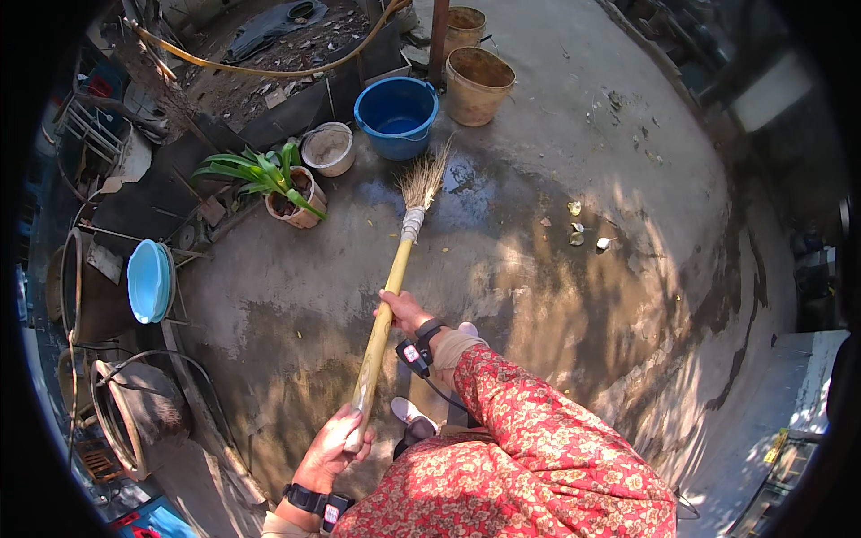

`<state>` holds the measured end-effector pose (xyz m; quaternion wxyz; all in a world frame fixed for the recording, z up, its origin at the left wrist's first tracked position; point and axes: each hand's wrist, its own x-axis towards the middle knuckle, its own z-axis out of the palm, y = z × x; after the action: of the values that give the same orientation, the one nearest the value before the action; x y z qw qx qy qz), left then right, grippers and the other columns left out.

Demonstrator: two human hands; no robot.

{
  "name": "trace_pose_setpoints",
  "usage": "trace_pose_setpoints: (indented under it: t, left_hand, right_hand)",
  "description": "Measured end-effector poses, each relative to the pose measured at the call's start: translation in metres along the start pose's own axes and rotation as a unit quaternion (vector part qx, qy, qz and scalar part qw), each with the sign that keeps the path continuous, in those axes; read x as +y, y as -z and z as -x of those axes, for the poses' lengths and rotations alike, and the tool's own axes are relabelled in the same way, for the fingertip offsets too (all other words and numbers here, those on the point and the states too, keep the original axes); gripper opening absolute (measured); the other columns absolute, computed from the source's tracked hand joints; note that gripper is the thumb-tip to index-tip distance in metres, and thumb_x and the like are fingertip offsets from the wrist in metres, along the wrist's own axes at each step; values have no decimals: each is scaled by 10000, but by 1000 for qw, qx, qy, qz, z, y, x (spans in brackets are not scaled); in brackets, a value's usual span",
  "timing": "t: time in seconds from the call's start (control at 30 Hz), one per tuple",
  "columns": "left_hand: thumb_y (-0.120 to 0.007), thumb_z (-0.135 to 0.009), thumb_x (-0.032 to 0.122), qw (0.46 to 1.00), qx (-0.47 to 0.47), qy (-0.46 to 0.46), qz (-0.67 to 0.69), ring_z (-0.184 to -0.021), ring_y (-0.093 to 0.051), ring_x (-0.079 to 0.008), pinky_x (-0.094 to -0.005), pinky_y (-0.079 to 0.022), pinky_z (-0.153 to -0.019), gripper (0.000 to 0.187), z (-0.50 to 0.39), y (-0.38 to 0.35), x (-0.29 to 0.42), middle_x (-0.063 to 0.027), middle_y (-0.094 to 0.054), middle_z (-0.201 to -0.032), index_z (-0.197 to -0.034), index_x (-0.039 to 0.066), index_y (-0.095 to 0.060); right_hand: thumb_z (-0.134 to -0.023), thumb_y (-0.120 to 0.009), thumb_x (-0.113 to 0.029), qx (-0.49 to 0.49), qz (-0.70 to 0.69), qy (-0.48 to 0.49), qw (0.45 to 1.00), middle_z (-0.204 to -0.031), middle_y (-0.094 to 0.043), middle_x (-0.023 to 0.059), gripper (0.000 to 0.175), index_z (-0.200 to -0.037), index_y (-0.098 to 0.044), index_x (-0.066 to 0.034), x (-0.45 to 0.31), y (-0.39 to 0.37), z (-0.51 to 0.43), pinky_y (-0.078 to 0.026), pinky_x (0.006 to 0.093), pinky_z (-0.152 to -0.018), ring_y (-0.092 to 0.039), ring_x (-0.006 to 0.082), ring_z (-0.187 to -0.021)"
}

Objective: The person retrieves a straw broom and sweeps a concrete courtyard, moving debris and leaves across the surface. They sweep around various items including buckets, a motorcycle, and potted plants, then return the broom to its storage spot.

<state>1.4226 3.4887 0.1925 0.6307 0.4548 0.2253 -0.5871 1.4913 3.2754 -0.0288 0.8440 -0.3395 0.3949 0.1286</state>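
Note:
A broom (393,282) with a pale yellow handle slants up and to the right in front of me. My left hand (335,440) grips the butt end of the handle, low in the view. Higher up the handle, near its middle, my right hand (403,313) is closed around it. White wrapping binds the broom's straw bristles (425,178), which fan out just below a blue plastic tub (395,118). Dark wet concrete (471,178) lies beside the bristles. Several fallen leaves (576,227) are scattered on the ground to the right of the broom.
A potted plant (296,195) and a small whitish bucket (328,149) stand left of the tub. Two dirty buckets (479,87) are behind it on the right. Light blue basins (149,281) and large jars (134,410) line the left side. A yellowish hose (269,69) arcs across the top.

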Motion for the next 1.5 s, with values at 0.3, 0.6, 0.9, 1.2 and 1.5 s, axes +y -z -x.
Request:
trace_pose_setpoints:
  t: [0.3,0.6,0.9,1.2,1.5]
  left_hand:
    - [-488,-874,241,991,-100,51,-69,-436,-433,-110,-210,-324,-354,351,-100,-65,61,-76,-520,-659,-1171,70,-407]
    - [-505,-868,266,993,-38,64,-94,-523,-492,-152,-247,-394,-365,393,-70,-93,65,-75,-492,-678,-1202,115,-364]
    - [-484,-880,280,943,-140,167,-250,-427,-454,-112,-219,-368,-356,345,-201,-187,95,-51,-512,-662,-1167,108,-399]
    - [-642,-747,240,809,-150,75,-563,-564,-528,-120,-251,-428,-456,539,-215,-217,141,-39,-550,-722,-1202,63,-414]
    - [-628,-681,320,453,-111,-32,-884,-875,-578,-317,-405,-454,-731,426,-275,-234,243,-156,-608,-921,-1014,82,-512]
  right_hand:
    - [-820,-564,-203,168,-91,136,972,-645,-529,76,213,-790,-485,-7,-86,135,8,-516,357,-480,-591,215,-542]
    - [-822,-568,-197,64,-112,95,987,-660,-542,94,223,-830,-437,-16,-107,84,9,-511,354,-467,-596,227,-553]
    - [-823,-545,-177,219,-205,187,935,-653,-503,57,167,-776,-464,-39,-153,259,23,-515,364,-523,-592,225,-579]
    - [-816,-554,-187,164,-350,198,901,-701,-538,61,171,-877,-444,-73,-201,268,47,-499,387,-557,-592,224,-643]
    - [-800,-574,-208,202,-459,205,841,-712,-551,87,198,-852,-460,-55,-219,244,0,-489,420,-610,-579,239,-670]
